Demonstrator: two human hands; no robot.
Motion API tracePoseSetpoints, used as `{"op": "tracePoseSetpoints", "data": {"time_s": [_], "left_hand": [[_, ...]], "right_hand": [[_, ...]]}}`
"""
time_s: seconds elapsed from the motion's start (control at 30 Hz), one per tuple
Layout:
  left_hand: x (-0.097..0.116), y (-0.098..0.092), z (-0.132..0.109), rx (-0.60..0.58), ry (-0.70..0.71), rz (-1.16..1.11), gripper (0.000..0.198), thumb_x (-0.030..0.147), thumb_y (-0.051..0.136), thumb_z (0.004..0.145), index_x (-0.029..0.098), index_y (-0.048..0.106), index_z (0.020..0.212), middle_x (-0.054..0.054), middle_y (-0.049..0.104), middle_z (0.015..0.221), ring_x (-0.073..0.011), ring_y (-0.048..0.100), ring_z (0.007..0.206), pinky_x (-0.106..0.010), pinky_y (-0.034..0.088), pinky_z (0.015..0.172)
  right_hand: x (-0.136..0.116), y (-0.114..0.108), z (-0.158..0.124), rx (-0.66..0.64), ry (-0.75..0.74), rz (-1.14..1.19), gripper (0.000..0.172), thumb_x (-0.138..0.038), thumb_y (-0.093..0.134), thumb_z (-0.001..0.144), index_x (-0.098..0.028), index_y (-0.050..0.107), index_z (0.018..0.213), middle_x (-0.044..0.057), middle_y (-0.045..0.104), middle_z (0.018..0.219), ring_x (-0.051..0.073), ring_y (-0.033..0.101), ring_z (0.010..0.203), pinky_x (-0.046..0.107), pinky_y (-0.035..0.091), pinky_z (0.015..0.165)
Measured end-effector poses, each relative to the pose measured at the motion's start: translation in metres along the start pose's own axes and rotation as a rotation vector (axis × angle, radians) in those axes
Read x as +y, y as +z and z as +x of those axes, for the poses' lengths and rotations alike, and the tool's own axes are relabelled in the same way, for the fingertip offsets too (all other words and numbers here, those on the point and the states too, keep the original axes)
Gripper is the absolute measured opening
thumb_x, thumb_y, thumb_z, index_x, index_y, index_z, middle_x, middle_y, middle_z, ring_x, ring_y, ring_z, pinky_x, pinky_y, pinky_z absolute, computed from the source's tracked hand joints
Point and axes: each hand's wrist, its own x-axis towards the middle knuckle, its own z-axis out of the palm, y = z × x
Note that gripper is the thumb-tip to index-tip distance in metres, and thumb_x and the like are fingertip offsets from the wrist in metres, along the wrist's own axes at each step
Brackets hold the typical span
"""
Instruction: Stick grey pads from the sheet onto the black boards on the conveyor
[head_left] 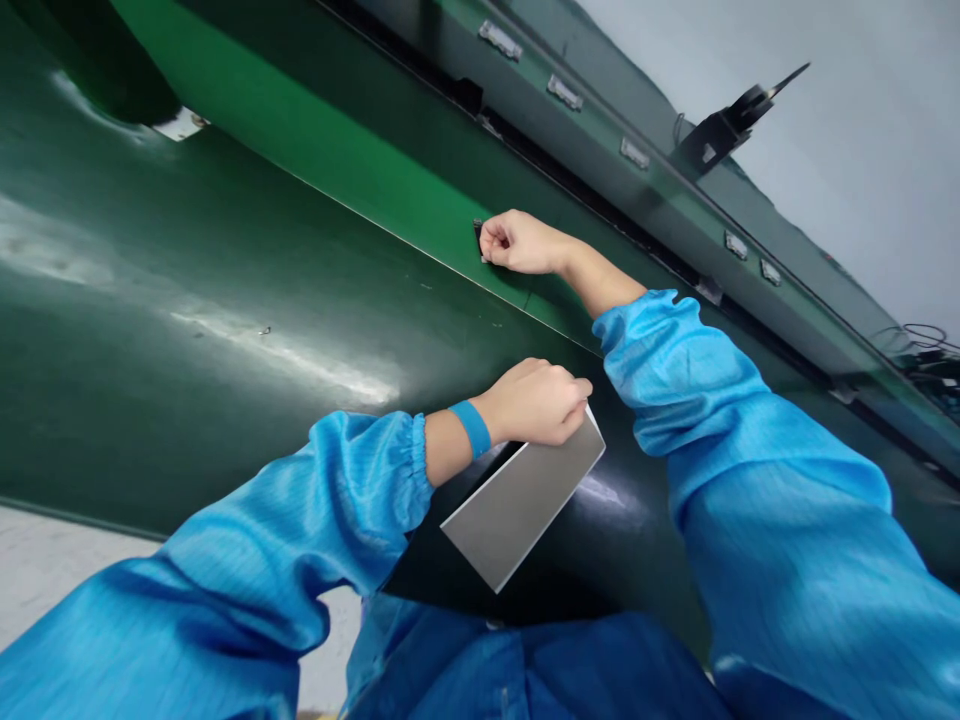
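My left hand point(541, 402) is closed on one end of a flat grey rectangular panel point(525, 500) with thin white edges. The panel tilts over the near edge of the dark green work surface, in front of my body. Further off, my right hand point(525, 242) is pinched at a small black piece point(478, 238) on the bright green strip point(405, 205). Its fingertips partly cover the piece, whose kind I cannot make out. Both arms wear blue sleeves, and a blue band point(471, 428) circles my left wrist.
A dark green mat point(225, 260) covers the bench, with a tiny bit point(264, 331) lying on it. Behind runs a long rail point(600, 125) with several small clear fittings. A black device point(720, 130) with a thin tip stands beyond it. A dark cylinder point(97, 60) is at upper left.
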Motion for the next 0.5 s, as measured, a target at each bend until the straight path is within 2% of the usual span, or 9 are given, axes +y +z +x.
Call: {"op": "tracePoseSetpoints", "data": {"time_s": [0.2,0.33,0.4,0.5], "left_hand": [[0.0,0.0,0.001,-0.012,-0.002,0.041,0.024,0.021,0.053,0.101,0.018,0.068,0.082,-0.009,0.076,0.08,-0.0261,0.073,0.071,-0.036,0.037,0.059],[-0.001,0.002,0.001,0.002,-0.007,0.031,0.025,0.022,0.052,0.101,0.018,0.068,0.081,-0.009,0.075,0.078,-0.0254,0.071,0.069,-0.036,0.038,0.061],[-0.002,0.002,0.001,0.013,-0.008,0.025,0.024,0.021,0.053,0.1,0.018,0.068,0.081,-0.009,0.074,0.077,-0.0248,0.07,0.067,-0.036,0.038,0.061],[-0.005,0.002,0.001,0.035,-0.011,0.024,0.023,0.021,0.053,0.099,0.019,0.066,0.079,-0.007,0.072,0.073,-0.0247,0.068,0.065,-0.037,0.034,0.059]], "right_hand": [[-0.005,0.004,-0.013,0.008,0.013,-0.148,0.024,0.0,0.067,0.074,-0.019,0.055,0.067,0.001,0.064,0.071,0.015,0.054,0.069,0.034,0.044,0.076],[0.002,0.004,-0.021,0.045,0.02,-0.38,0.019,-0.014,0.071,0.083,-0.021,0.056,0.073,0.005,0.062,0.075,0.021,0.057,0.076,0.039,0.049,0.082],[0.012,-0.002,-0.028,0.126,0.013,-0.478,0.017,-0.029,0.077,0.087,-0.02,0.063,0.087,0.01,0.067,0.09,0.028,0.061,0.089,0.045,0.052,0.088],[0.032,-0.012,-0.043,0.223,-0.008,-0.55,0.049,-0.053,0.082,0.087,-0.018,0.066,0.117,0.018,0.066,0.125,0.039,0.059,0.117,0.056,0.051,0.102]]}}
